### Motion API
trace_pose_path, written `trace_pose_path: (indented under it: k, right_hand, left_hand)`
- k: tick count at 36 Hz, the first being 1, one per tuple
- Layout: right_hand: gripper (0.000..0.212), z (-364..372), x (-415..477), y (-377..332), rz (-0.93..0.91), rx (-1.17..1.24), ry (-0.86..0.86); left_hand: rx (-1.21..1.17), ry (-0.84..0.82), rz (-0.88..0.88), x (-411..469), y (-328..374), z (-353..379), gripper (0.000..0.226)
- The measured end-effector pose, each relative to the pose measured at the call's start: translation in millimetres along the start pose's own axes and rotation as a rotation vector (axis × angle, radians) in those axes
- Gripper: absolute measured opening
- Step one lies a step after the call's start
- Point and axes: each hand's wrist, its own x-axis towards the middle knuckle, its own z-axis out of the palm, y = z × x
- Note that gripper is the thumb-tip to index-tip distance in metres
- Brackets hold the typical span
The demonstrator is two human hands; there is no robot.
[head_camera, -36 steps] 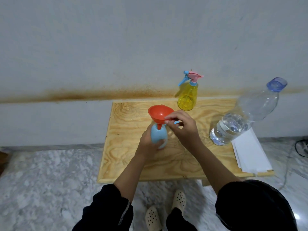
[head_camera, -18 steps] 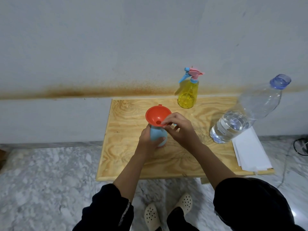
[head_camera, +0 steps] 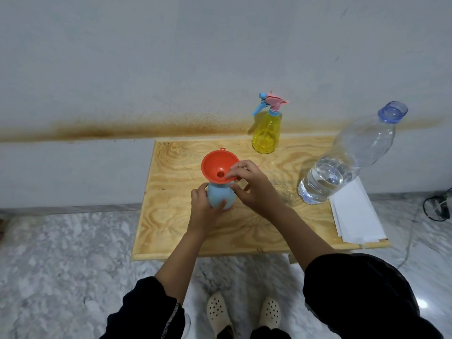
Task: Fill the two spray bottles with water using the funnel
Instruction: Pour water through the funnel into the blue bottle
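Observation:
An orange funnel (head_camera: 216,168) sits in the neck of a light-blue spray bottle (head_camera: 219,196) with its spray head off, near the middle of the small wooden table (head_camera: 256,226). My left hand (head_camera: 204,209) wraps around the blue bottle's body. My right hand (head_camera: 252,185) pinches the funnel's right rim with thumb and forefinger. A yellow spray bottle (head_camera: 266,133) with a pink and blue trigger head stands upright at the table's back edge. A large clear water bottle (head_camera: 342,162), roughly a third full and uncapped, stands at the right.
A stack of white paper (head_camera: 354,216) lies on the table's right edge, beside the water bottle. The table stands against a grey wall with a rusty stain. A black cable (head_camera: 437,209) lies on the marble floor at far right. My feet in pale clogs show below.
The funnel has dropped lower into the blue bottle's neck and now sits level. My right hand stayed on its rim; my left hand kept its hold on the bottle.

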Motion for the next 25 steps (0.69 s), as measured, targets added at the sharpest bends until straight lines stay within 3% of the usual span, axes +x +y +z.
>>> trace_pose_path:
  k: [3, 7, 10, 11, 14, 17, 22, 25]
  right_hand:
    - [0.029, -8.1, -4.0, 1.8, -0.020, -0.031, 0.014]
    - [0.035, -27.0, -20.5, 8.8, -0.011, -0.038, 0.074]
    - [0.030, -48.3, -43.7, 17.9, 0.102, -0.091, 0.077]
    - [0.027, -56.0, -54.0, 23.3, 0.142, -0.119, 0.076]
    - [0.015, -79.4, -90.6, 42.9, 0.249, -0.175, 0.155]
    - [0.011, -102.6, -121.7, 65.0, 0.407, -0.311, 0.224]
    - [0.038, -137.3, -136.8, 95.0, 0.542, -0.388, 0.380]
    - [0.071, -147.5, -125.1, 108.3, 0.532, -0.352, 0.403]
  left_hand:
    - [-0.080, 0.024, -0.073, -11.2, 10.2, -0.6, 0.077]
    - [-0.053, 0.076, -0.076, -34.0, 17.3, 11.6, 0.074]
    - [0.039, 0.039, -0.081, -47.7, 26.7, 29.9, 0.029]
    - [0.062, 0.023, -0.065, -50.7, 34.5, 35.8, 0.024]
    - [0.140, -0.013, 0.031, -49.4, 70.0, 54.7, 0.024]
    - [0.143, -0.013, 0.186, -39.0, 119.8, 71.0, 0.041]
    - [0.060, -0.024, 0.406, -28.6, 215.4, 91.0, 0.056]
    - [0.037, -0.029, 0.529, -25.7, 260.0, 100.5, 0.064]
